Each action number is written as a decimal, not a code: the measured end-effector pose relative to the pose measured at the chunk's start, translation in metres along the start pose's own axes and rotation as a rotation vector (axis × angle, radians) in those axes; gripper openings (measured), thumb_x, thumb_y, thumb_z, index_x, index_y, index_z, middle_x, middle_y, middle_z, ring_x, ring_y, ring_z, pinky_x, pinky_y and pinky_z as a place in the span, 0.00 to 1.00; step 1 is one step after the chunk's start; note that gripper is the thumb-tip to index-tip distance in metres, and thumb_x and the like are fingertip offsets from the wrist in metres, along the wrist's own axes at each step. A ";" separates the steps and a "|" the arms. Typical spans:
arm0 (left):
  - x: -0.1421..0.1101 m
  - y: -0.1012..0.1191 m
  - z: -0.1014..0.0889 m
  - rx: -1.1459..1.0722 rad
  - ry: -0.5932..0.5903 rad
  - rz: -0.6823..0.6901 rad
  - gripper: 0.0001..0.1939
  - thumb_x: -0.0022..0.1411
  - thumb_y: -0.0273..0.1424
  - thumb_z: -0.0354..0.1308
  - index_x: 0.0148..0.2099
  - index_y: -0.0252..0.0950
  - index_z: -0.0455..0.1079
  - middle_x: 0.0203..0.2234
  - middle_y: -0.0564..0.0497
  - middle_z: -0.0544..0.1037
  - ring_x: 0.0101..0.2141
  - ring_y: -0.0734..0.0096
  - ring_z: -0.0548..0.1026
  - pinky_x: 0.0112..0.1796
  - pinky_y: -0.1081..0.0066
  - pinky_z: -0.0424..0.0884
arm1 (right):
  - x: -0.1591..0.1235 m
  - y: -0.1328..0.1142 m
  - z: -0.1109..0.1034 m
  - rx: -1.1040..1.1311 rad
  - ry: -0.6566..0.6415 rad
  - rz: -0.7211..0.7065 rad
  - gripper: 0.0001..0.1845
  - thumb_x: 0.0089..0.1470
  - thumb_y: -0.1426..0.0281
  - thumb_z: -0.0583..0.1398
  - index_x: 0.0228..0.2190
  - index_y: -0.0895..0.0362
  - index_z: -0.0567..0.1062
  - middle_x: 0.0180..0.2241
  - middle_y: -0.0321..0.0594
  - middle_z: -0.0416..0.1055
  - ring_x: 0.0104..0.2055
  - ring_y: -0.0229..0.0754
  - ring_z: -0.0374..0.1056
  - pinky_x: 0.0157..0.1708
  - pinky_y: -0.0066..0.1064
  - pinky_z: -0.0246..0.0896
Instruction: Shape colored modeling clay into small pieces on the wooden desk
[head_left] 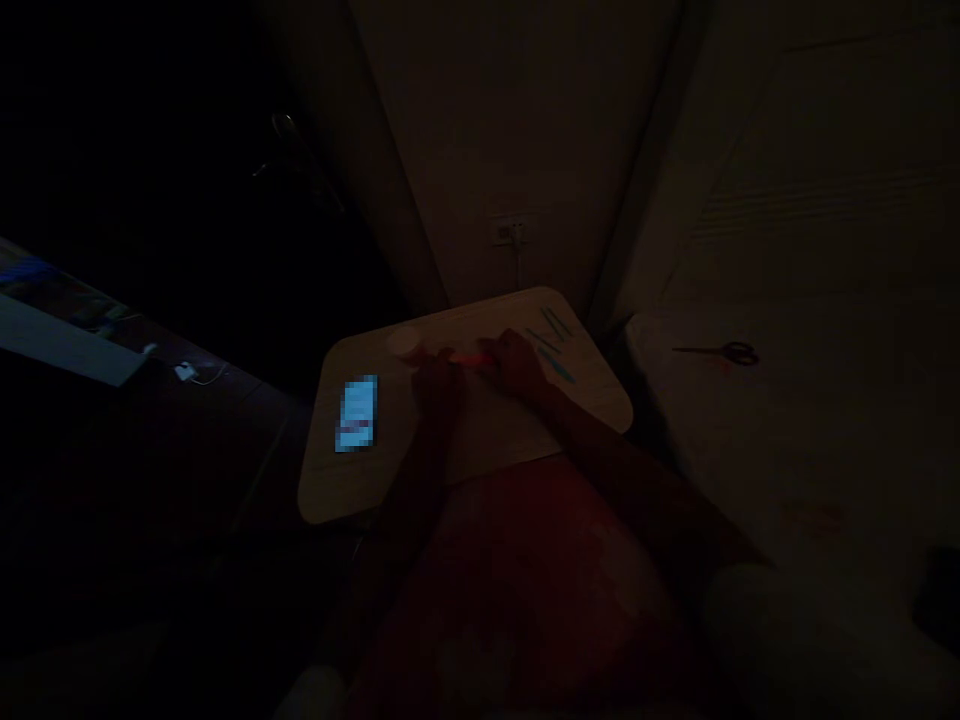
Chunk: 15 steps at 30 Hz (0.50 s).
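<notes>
The scene is very dark. A small light wooden lap table [337, 480] lies in front of me. Both hands rest on its far half. My left hand [439, 378] and my right hand [517, 362] meet around a thin orange-red strip [474, 358], with fingers curled on it. A lit phone [357, 412] lies on the table to the left of my left hand. A small pale round thing [405, 343] sits just beyond my left hand. Several thin blue-green strips [555, 340] lie to the right of my right hand.
Scissors [720, 352] lie on the pale surface at the right. A wall socket [510, 232] with a cable is behind the table. At the left, a white charger [186, 372] lies on a dark surface. Red cloth [525, 580] covers my lap.
</notes>
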<state>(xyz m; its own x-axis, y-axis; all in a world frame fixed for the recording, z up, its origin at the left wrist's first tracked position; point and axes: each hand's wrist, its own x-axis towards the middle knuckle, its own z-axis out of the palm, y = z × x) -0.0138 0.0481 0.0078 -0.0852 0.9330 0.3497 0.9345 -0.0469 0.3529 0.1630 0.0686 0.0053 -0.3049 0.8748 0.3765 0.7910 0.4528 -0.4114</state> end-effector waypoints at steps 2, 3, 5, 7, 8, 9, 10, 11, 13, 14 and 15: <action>-0.002 0.000 -0.003 0.014 -0.009 0.001 0.18 0.69 0.34 0.53 0.58 0.41 0.74 0.48 0.40 0.79 0.50 0.50 0.76 0.51 0.57 0.69 | 0.007 -0.008 0.003 -0.016 -0.050 -0.055 0.27 0.64 0.54 0.59 0.56 0.56 0.77 0.50 0.55 0.67 0.51 0.56 0.62 0.50 0.42 0.56; -0.003 0.000 -0.004 0.017 -0.009 0.000 0.18 0.68 0.34 0.53 0.57 0.42 0.74 0.49 0.40 0.78 0.50 0.50 0.76 0.50 0.57 0.69 | 0.010 -0.012 0.005 -0.022 -0.064 -0.067 0.25 0.65 0.53 0.58 0.53 0.56 0.79 0.49 0.55 0.67 0.51 0.56 0.62 0.49 0.42 0.55; -0.005 -0.002 -0.006 0.013 0.020 -0.001 0.18 0.68 0.34 0.53 0.57 0.42 0.75 0.52 0.39 0.77 0.51 0.49 0.75 0.52 0.56 0.69 | 0.015 -0.018 0.007 -0.028 -0.074 -0.097 0.24 0.68 0.54 0.54 0.48 0.57 0.81 0.48 0.55 0.68 0.50 0.55 0.62 0.49 0.42 0.54; -0.006 -0.005 -0.007 -0.009 0.078 0.018 0.17 0.68 0.34 0.53 0.55 0.41 0.77 0.56 0.39 0.74 0.54 0.49 0.73 0.54 0.55 0.68 | 0.016 -0.020 0.009 -0.023 -0.050 -0.130 0.24 0.69 0.55 0.53 0.46 0.58 0.82 0.47 0.54 0.68 0.49 0.54 0.61 0.48 0.41 0.53; -0.007 -0.006 -0.007 -0.023 0.112 0.032 0.16 0.68 0.35 0.53 0.53 0.40 0.77 0.58 0.39 0.73 0.56 0.49 0.72 0.55 0.55 0.68 | 0.015 -0.019 0.009 -0.019 -0.026 -0.142 0.24 0.69 0.55 0.52 0.46 0.58 0.82 0.47 0.54 0.69 0.49 0.53 0.61 0.48 0.41 0.53; -0.007 -0.007 -0.007 -0.036 0.147 0.046 0.15 0.68 0.36 0.54 0.51 0.39 0.78 0.57 0.39 0.73 0.56 0.49 0.72 0.56 0.55 0.68 | 0.014 -0.018 0.009 -0.015 0.002 -0.147 0.24 0.69 0.55 0.53 0.45 0.58 0.81 0.47 0.54 0.69 0.49 0.53 0.61 0.48 0.41 0.53; -0.008 -0.008 -0.007 -0.049 0.180 0.055 0.14 0.67 0.37 0.55 0.48 0.39 0.78 0.56 0.39 0.73 0.55 0.50 0.72 0.56 0.56 0.68 | 0.012 -0.016 0.008 -0.011 0.031 -0.146 0.24 0.69 0.56 0.53 0.44 0.59 0.81 0.46 0.53 0.68 0.49 0.53 0.61 0.47 0.40 0.53; -0.008 -0.009 -0.007 -0.061 0.213 0.059 0.13 0.66 0.37 0.56 0.45 0.38 0.78 0.54 0.39 0.74 0.53 0.52 0.73 0.54 0.57 0.70 | 0.009 -0.015 0.007 -0.008 0.059 -0.138 0.23 0.69 0.56 0.53 0.44 0.59 0.81 0.46 0.53 0.68 0.48 0.52 0.61 0.47 0.40 0.52; -0.007 -0.010 -0.007 -0.085 0.260 0.060 0.10 0.65 0.36 0.58 0.40 0.37 0.77 0.49 0.39 0.74 0.51 0.54 0.74 0.52 0.59 0.72 | 0.005 -0.012 0.005 -0.001 0.102 -0.109 0.22 0.69 0.57 0.53 0.43 0.60 0.81 0.45 0.53 0.68 0.47 0.52 0.61 0.46 0.40 0.53; -0.007 -0.010 -0.006 -0.095 0.270 0.056 0.09 0.65 0.36 0.58 0.39 0.37 0.77 0.48 0.39 0.75 0.51 0.55 0.74 0.52 0.60 0.72 | 0.004 -0.011 0.005 0.004 0.113 -0.097 0.22 0.69 0.58 0.53 0.43 0.60 0.81 0.44 0.53 0.68 0.47 0.51 0.61 0.46 0.40 0.53; -0.007 -0.011 -0.006 -0.102 0.267 0.049 0.09 0.65 0.36 0.58 0.38 0.37 0.76 0.48 0.39 0.75 0.51 0.55 0.74 0.53 0.60 0.72 | 0.003 -0.011 0.004 0.009 0.117 -0.089 0.22 0.69 0.58 0.53 0.44 0.60 0.80 0.44 0.53 0.68 0.47 0.51 0.61 0.46 0.40 0.53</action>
<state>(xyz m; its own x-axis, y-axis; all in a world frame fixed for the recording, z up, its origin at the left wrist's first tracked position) -0.0254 0.0404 0.0065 -0.1415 0.8023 0.5799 0.9011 -0.1381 0.4110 0.1511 0.0664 0.0078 -0.3097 0.8050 0.5060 0.7585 0.5301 -0.3791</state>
